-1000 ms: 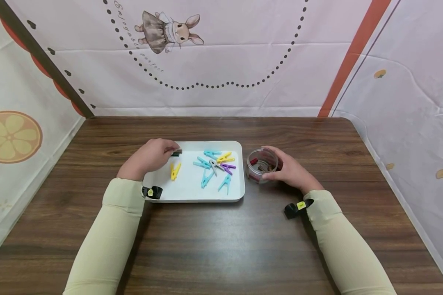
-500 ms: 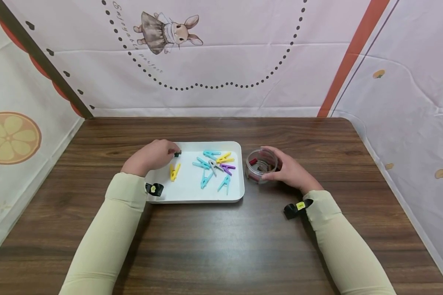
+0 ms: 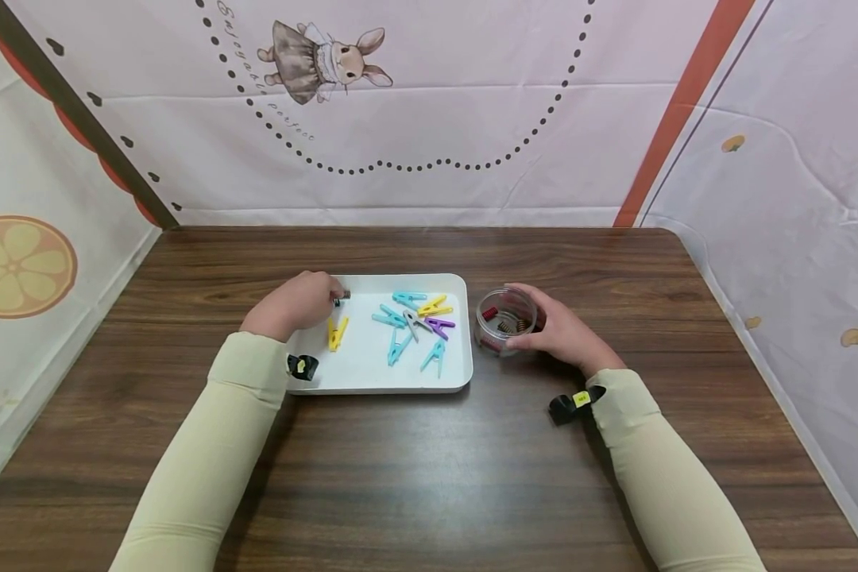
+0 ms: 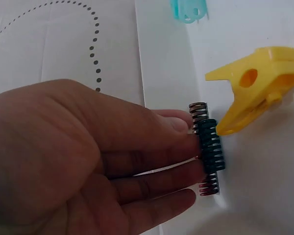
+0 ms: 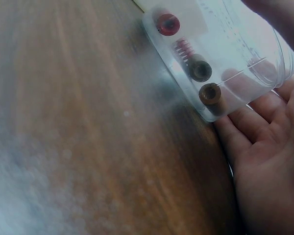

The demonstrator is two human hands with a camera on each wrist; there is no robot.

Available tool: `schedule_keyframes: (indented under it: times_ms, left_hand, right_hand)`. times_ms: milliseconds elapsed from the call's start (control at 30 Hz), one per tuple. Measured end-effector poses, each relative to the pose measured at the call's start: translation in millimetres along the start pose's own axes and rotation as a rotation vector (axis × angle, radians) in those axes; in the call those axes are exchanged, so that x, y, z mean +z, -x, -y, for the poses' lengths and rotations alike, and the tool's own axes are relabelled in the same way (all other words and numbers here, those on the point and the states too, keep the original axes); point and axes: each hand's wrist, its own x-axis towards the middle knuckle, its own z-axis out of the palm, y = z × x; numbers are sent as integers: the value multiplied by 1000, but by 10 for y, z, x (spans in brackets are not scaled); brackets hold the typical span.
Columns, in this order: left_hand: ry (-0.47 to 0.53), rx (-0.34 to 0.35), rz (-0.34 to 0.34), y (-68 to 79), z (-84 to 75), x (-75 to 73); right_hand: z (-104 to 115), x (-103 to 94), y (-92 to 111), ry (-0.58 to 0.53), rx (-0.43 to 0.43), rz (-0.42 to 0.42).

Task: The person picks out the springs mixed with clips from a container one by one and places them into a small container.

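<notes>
Three springs (image 4: 211, 147) lie nr the white tray's (image 3: 361, 372) far edge, L hand's (image 3: 296, 306) fingers loosely straight, touching them (yellow peg (image 4: 259, 81) nearby); R hand (image 3: 559, 330) grips clear tub (image 3: 499, 346) w/ more springs (image 5: 200, 71).

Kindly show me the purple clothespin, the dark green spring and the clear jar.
Purple clothespin (image 3: 436, 323), head view: middle of its body.
Dark green spring (image 4: 212, 147), left wrist view: middle of its coils.
Clear jar (image 5: 230, 44), right wrist view: its side wall.
</notes>
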Motion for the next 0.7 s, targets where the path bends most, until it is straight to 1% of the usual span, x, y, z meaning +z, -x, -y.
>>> schedule_keyframes:
  times_ms: [200, 433, 600, 700]
  left_hand:
    - [-21, -26, -3, -2, -8, 9]
    - [-9, -73, 0, -8, -27, 38]
    - [-48, -55, -10, -42, -13, 84]
    - [-55, -45, -13, -45, -11, 90]
  right_hand:
    - [5, -3, -1, 3, 11, -7]
    - [18, -4, -2, -3, 10, -7]
    - [10, -1, -1, 7, 2, -5]
    - [8, 1, -1, 7, -1, -4]
